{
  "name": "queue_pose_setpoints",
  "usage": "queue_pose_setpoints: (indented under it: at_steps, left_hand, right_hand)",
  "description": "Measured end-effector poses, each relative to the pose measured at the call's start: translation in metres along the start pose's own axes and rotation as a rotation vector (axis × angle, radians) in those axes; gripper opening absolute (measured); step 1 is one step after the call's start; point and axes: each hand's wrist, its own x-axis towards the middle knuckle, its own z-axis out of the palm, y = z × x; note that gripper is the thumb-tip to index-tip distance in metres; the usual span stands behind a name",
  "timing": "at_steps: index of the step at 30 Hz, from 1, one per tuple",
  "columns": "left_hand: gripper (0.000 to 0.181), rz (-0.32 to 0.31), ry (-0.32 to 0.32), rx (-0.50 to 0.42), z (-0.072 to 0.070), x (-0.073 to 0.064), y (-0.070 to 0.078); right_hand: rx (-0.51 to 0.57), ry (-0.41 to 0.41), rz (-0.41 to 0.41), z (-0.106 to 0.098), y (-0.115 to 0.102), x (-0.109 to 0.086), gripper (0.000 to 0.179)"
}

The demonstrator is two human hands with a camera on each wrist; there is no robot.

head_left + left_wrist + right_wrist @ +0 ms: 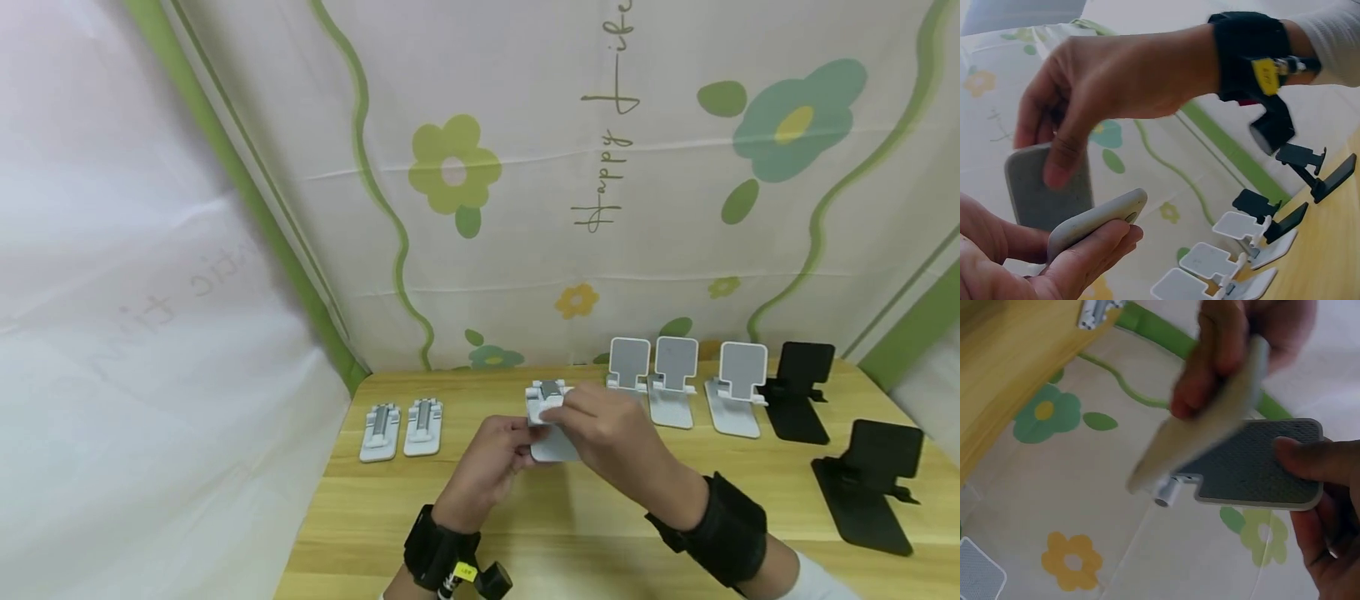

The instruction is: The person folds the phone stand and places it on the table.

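Two hands of ours hold a single white phone stand (553, 447) up above the counter (405, 521), near its middle. Our left hand (497, 447) has its fingers clamped on the base (1102, 220). Our right hand (609, 425) pinches the grey-faced plate (1250, 469), its thumb on the grey side and its fingers behind. We see plate and base standing at an angle to each other, with a white hinge (1166, 491) near where they meet; the base is blurred in the right wrist view.

To our left, two folded white stands (381, 433) lie side by side, just apart. To our right, three opened white stands (742, 372) form a row at the back, the nearest one partly hidden by our right hand. Past them is one opened black stand (804, 367), and another black stand (862, 500) sits closer to us. Each of our wrists wears a black band (726, 533), and behind the counter hangs a flowered cloth (517, 275).
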Motion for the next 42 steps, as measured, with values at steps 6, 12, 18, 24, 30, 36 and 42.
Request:
queue_pose_setpoints:
  at_steps: [6,12,18,24,30,36,42]
  left_hand:
    - [0.034,0.036,0.015,-0.016,-0.005,-0.001,0.008]
    - [0.034,0.034,0.010,-0.033,-0.007,-0.002,0.008]
    - [0.035,0.038,-0.001,-0.043,-0.008,-0.002,0.006]
    - [0.035,0.050,0.008,-0.006,-0.007,-0.004,0.008]
    - [0.035,0.051,-0.013,0.021,-0.006,-0.006,0.008]
    - [0.036,0.045,-0.026,0.027,-0.005,-0.007,0.009]
    - [0.040,0.015,-0.079,-0.041,-0.009,-0.008,0.010]
  right_hand:
    - [-0.052,-0.033,-0.076,0.012,-0.008,-0.011,0.023]
    - [-0.072,-0.053,-0.043,0.016,-0.011,-0.014,0.029]
    - [0.115,-0.081,0.140,0.013,-0.005,-0.016,0.035]
    - [0.399,-0.111,0.613,0.008,0.009,-0.018,0.050]
    - [0.832,-0.400,1.086,0.000,0.020,-0.018,0.069]
    - [1.039,-0.443,1.177,0.003,0.025,-0.020,0.072]
    - [1.053,-0.449,1.177,0.004,0.026,-0.020,0.071]
